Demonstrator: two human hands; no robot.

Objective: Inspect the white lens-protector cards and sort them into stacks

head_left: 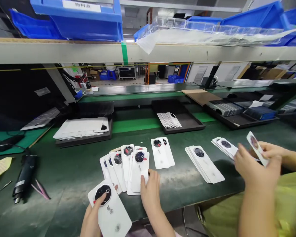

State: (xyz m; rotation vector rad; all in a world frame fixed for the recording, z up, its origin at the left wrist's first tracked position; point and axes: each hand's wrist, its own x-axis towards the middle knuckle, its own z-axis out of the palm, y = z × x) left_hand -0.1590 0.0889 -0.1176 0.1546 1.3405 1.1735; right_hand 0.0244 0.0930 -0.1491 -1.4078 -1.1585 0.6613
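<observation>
Green bench (71, 177); left hand (92, 217) grips white cover (111, 210); right hand (150, 194) flat on fanned covers (128, 164).

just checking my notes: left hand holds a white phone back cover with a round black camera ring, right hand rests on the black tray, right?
Not quite. The head view shows the right hand resting on the fanned stack of white covers, not a tray. The left hand does hold the white phone back cover with a round black camera ring.

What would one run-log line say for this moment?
left hand: holds white phone back cover | right hand: on fanned white covers | co-worker's hands: hold another cover
</observation>
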